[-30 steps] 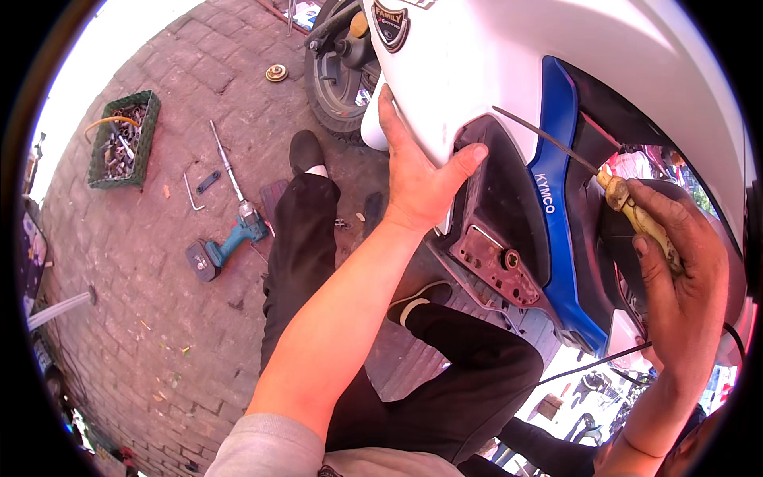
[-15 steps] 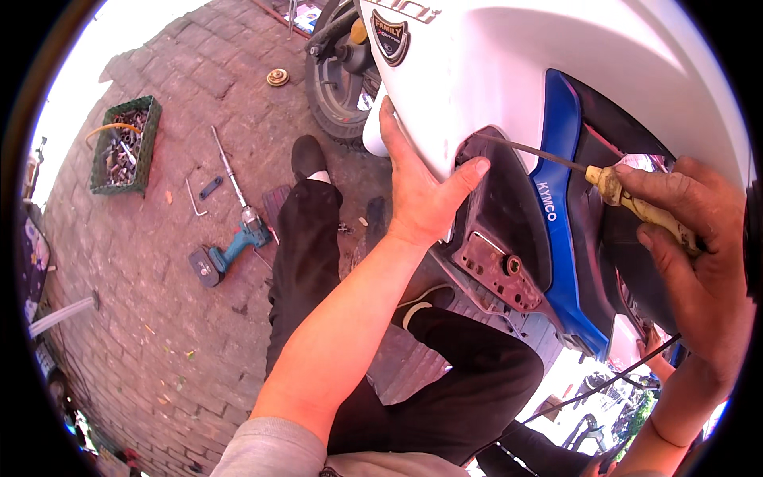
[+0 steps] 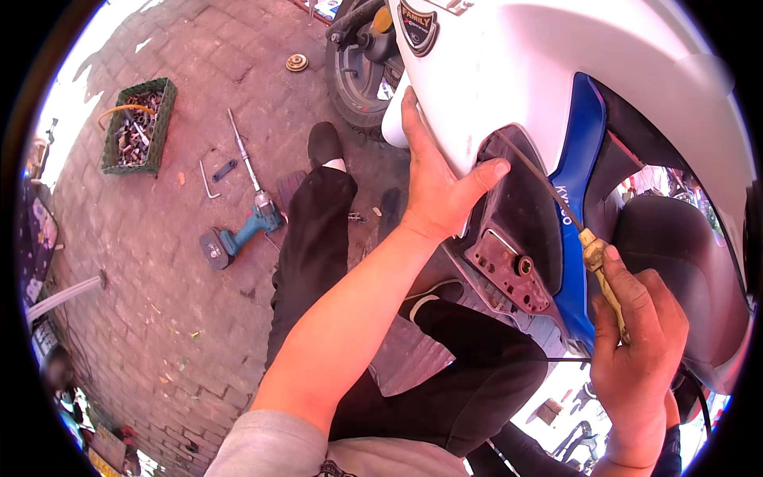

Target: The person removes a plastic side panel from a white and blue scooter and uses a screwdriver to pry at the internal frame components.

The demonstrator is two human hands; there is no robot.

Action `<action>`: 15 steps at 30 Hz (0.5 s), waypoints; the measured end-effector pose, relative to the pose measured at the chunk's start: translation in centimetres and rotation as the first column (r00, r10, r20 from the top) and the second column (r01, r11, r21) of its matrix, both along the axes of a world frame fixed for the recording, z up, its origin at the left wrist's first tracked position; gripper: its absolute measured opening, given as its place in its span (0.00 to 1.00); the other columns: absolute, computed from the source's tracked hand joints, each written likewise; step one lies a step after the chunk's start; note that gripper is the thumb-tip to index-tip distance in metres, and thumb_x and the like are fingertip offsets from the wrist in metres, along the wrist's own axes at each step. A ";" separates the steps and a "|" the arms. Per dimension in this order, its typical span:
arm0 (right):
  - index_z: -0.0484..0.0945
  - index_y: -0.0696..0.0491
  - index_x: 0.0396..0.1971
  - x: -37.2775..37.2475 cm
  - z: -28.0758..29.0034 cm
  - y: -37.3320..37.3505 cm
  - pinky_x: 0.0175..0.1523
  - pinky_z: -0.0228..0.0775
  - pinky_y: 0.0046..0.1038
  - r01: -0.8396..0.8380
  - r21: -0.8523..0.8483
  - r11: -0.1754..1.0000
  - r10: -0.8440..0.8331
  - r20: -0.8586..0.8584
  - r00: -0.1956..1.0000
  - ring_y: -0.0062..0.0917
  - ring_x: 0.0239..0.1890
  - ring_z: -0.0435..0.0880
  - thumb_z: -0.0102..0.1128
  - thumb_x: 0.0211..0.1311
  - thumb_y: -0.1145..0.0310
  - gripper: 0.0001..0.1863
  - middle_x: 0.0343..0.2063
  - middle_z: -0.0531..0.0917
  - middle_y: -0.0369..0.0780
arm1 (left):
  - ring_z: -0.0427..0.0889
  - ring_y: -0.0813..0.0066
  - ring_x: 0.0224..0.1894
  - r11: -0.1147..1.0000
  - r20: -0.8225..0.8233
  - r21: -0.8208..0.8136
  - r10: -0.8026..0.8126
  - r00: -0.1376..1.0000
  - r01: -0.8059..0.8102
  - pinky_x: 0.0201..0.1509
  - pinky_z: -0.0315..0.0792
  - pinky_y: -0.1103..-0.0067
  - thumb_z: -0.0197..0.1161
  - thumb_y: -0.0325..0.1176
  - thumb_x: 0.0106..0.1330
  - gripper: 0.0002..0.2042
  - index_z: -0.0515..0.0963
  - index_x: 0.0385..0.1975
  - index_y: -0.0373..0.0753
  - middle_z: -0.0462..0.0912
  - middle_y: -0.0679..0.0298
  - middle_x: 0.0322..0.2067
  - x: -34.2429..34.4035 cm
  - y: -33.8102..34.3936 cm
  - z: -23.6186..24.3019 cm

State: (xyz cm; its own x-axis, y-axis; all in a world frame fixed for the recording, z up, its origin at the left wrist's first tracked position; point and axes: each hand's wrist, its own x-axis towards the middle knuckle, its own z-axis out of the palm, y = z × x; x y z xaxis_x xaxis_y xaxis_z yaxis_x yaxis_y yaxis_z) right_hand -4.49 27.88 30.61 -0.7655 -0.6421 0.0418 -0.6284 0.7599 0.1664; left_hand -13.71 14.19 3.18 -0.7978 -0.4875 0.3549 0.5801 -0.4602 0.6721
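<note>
My left hand (image 3: pixel 445 187) is wrapped round the edge of the scooter's white body panel (image 3: pixel 493 63), its thumb on the near side and the fingers reaching behind. In my right hand (image 3: pixel 640 342) is a screwdriver with a worn yellowish handle (image 3: pixel 608 290). Its long thin shaft (image 3: pixel 544 187) slants up and left, and the tip meets the panel's lower edge just above my left thumb. Below that edge are a dark inner cover (image 3: pixel 520 199) and a brown metal plate with holes (image 3: pixel 509 274). A blue trim piece (image 3: pixel 574 159) runs beside the shaft.
A green basket (image 3: pixel 163 131) of small metal parts sits on the brick paving at the left. Closer lie a cordless power tool (image 3: pixel 253 226) with a long extension and a hex key (image 3: pixel 209 181). The front wheel (image 3: pixel 350 87) stands ahead; the black seat (image 3: pixel 675 262) is at right.
My right hand has come down and left, swinging the screwdriver handle lower while its tip stays at the panel edge. My left hand keeps its hold. The whole view has shifted slightly.
</note>
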 end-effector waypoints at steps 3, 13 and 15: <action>0.84 0.56 0.54 0.7 -1.6 0.7 0.32 0.68 0.35 -0.001 -0.055 0.998 -0.001 -0.036 0.999 0.36 0.26 0.76 0.70 0.48 0.87 0.29 0.25 0.75 0.43 | 0.65 0.57 0.72 1.000 0.031 -0.017 -0.002 1.000 0.002 0.76 0.63 0.62 0.79 0.37 0.60 0.63 0.26 0.78 0.40 0.58 0.52 0.70 0.2 0.0 -0.2; 0.84 0.55 0.54 1.1 -3.6 2.8 0.35 0.72 0.34 0.051 -0.207 0.977 -0.063 -0.051 0.997 0.37 0.29 0.80 0.70 0.50 0.87 0.28 0.29 0.79 0.45 | 0.67 0.59 0.71 0.999 -0.014 -0.010 0.052 0.999 -0.053 0.75 0.63 0.64 0.79 0.36 0.60 0.63 0.27 0.78 0.38 0.61 0.53 0.69 -0.1 0.7 -0.2; 0.84 0.55 0.54 1.5 -3.7 2.8 0.36 0.73 0.34 0.074 -0.204 0.976 -0.087 -0.056 0.995 0.37 0.30 0.80 0.70 0.50 0.87 0.28 0.29 0.80 0.45 | 0.67 0.59 0.70 0.998 -0.004 -0.032 0.059 0.998 -0.059 0.75 0.62 0.64 0.79 0.36 0.60 0.63 0.27 0.78 0.38 0.61 0.52 0.69 -0.2 1.0 -0.3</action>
